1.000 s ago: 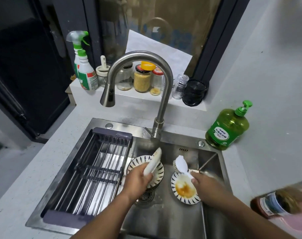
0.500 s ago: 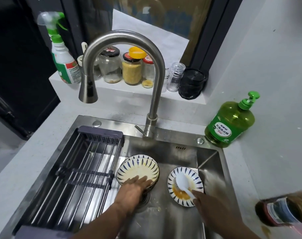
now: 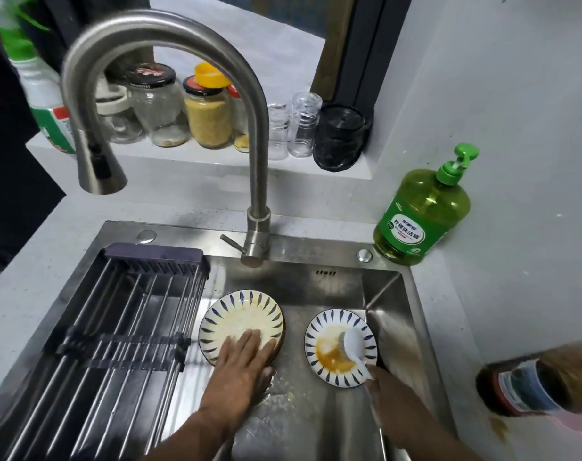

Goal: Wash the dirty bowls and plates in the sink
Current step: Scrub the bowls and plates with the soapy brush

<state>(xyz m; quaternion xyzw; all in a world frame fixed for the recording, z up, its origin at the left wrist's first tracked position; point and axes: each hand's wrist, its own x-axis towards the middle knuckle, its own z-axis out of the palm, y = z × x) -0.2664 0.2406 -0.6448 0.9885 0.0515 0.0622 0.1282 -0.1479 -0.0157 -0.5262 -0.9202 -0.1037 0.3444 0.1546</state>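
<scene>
At the left of the steel sink [image 3: 396,314], a dark drying rack [image 3: 123,327] spans the basin, nothing on its bars. Beside it, the person's left hand [image 3: 239,371] now lies flat, fingers straight, on the near rim of the left plate [image 3: 241,322], which a second ago stood tilted on edge in a curled grip and has since been laid face up on the dishes stacked under it, its yellowish film exposed. Above, the tap [image 3: 99,161] hangs dry, with no water running. To the right, well apart from the first, the second plate [image 3: 336,331] sits on the sink floor holding a pool of orange sauce, and the right hand [image 3: 392,397] has its grip clamped on the handle of a white spoon [image 3: 352,344], whose bowl has come down to rest in that sauce. On the worktop at the far right stands a green bottle of dish soap [image 3: 422,211], untouched. Judging by the dry tap and greasy plates, washing proper has yet to begin.
</scene>
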